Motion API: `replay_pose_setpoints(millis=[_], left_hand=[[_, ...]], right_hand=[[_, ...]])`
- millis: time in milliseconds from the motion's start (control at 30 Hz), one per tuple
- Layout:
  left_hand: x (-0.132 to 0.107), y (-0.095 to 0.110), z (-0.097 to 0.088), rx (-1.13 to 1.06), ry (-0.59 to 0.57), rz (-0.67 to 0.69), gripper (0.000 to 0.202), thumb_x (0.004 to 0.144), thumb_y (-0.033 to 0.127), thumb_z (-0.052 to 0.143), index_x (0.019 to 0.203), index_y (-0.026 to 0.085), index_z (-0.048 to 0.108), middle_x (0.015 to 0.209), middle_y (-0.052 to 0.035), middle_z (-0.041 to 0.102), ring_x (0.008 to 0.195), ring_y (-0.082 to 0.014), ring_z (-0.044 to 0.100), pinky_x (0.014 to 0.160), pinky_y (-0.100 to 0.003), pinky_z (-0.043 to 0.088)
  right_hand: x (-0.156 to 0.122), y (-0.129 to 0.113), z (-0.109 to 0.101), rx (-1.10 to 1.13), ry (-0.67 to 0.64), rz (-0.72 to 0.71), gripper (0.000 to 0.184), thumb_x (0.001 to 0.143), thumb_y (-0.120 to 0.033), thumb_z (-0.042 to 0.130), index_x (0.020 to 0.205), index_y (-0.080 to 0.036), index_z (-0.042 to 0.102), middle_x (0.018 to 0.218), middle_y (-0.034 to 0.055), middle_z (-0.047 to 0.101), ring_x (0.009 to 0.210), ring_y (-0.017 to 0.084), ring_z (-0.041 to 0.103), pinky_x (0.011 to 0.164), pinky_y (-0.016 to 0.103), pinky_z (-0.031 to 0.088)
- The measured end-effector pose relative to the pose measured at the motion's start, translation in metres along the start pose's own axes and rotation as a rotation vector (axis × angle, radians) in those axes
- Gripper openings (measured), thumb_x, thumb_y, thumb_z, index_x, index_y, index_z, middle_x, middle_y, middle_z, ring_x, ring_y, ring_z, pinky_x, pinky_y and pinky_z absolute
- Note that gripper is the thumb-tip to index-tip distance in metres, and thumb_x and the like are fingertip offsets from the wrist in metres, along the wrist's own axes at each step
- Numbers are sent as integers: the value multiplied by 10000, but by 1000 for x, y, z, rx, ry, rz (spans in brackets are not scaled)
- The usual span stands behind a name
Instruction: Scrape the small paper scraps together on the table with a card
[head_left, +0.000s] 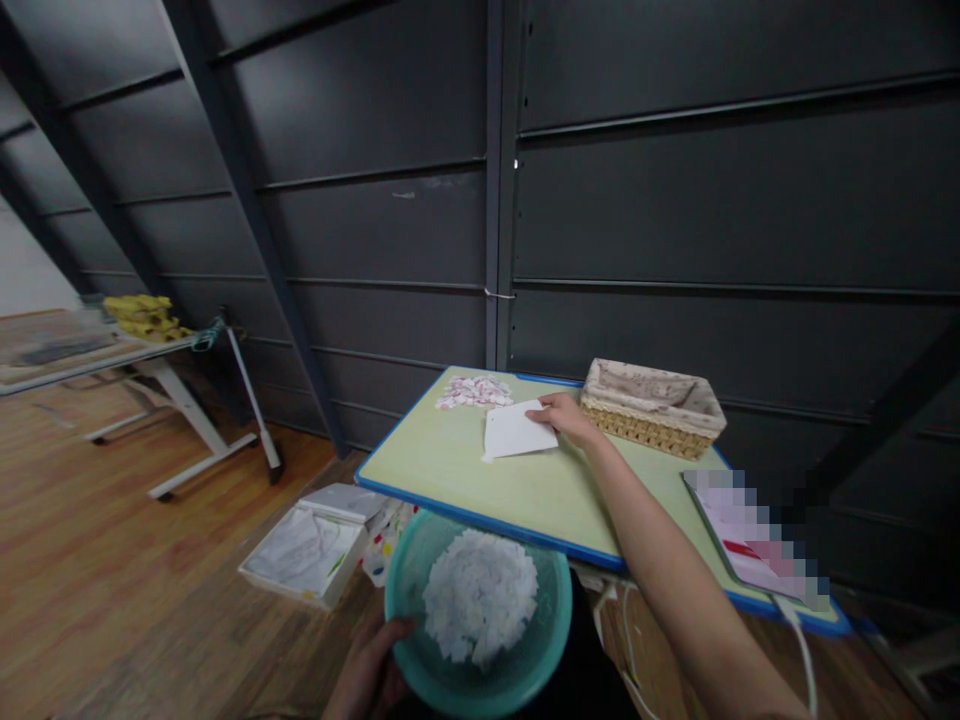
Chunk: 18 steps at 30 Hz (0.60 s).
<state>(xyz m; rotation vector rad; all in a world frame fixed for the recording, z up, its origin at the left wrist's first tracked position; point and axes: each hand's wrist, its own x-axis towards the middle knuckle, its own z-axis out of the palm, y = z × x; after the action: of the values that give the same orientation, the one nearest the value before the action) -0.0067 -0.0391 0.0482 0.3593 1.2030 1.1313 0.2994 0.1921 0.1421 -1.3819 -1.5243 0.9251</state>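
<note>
My right hand (568, 415) reaches over the yellow-green tabletop (435, 465), its fingers closed on the right edge of a white card (517, 430). A few small white scraps lie by the card's lower left corner. Below the table's near edge, my left hand (381, 660) grips the left rim of a teal plastic basket (556, 640). Inside the basket is a heap of small white paper pieces (480, 595). Behind the card, a pile of white and reddish paper bits (474, 391) is spread on the table.
A woven basket with a cloth liner (645, 430) stands at the table's back right. Nearer lies a partly blurred tablet-like device (739, 540) with a white cable (804, 650). An open white box (300, 550) is on the floor at left. Another table (135, 350) holds yellow items (146, 318).
</note>
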Motion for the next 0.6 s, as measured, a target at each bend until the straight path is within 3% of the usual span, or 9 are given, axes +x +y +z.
replay_pose_setpoints(millis=[167, 300, 400, 600], left_hand=[[0, 4, 2, 9, -8, 36, 328, 592, 184, 805, 899, 174, 690, 772, -43, 780, 690, -230, 717, 577, -299, 561], [0, 7, 5, 85, 5, 42, 315, 633, 206, 796, 927, 159, 692, 626, -14, 731, 513, -180, 655, 477, -262, 514], [-1, 9, 10, 83, 2, 54, 371, 658, 199, 778, 1007, 163, 658, 622, -18, 733, 507, -189, 662, 453, -258, 494], [-3, 8, 14, 102, 14, 90, 289, 689, 173, 734, 968, 140, 667, 621, -26, 730, 474, -162, 638, 428, -233, 480]], right_hand=[[-15, -15, 20, 142, -278, 24, 269, 538, -335, 752, 651, -112, 654, 511, -13, 559, 444, 86, 436, 432, 208, 247], [-24, -22, 30, 178, -435, 9, 300, 533, -356, 793, 648, -112, 663, 529, -10, 583, 463, 88, 474, 439, 198, 274], [-23, -18, 29, 241, -470, 39, 356, 533, -372, 818, 733, -105, 693, 601, 13, 641, 511, 104, 536, 473, 203, 334], [-13, -4, 23, 317, -439, 85, 442, 489, -353, 848, 819, -93, 710, 719, 66, 690, 587, 144, 592, 535, 242, 397]])
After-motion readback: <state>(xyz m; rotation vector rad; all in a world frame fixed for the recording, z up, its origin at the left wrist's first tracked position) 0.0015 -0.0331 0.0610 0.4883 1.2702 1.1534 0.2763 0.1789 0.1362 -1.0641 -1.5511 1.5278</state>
